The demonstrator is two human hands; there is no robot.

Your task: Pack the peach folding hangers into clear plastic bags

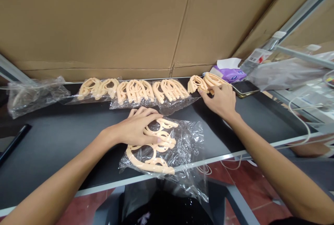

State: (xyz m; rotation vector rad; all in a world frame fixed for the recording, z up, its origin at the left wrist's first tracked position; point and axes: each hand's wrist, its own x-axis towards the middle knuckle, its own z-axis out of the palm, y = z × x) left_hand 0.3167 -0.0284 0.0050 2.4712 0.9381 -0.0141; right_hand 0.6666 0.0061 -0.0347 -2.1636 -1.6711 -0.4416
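Several cream-coloured folding hangers [151, 164] lie on a clear plastic bag [186, 138] near the front edge of the black table. My left hand [139, 126] rests on these hangers with its fingers spread, palm down. Along the back of the table runs a row of similar hangers [139, 91], several of them on or in clear bags. At the row's right end my right hand [220, 99] touches a loose pile of hangers [197, 83]; its fingers are bent around part of the pile, and the fingertips are partly hidden.
Behind the row stands a cardboard wall [104, 23]. A purple tissue pack [229, 73], a phone [245, 87] and a plastic bottle [257, 58] are at the back right. A crumpled clear bag [36, 94] lies back left, a dark device [13, 141] in front of it.
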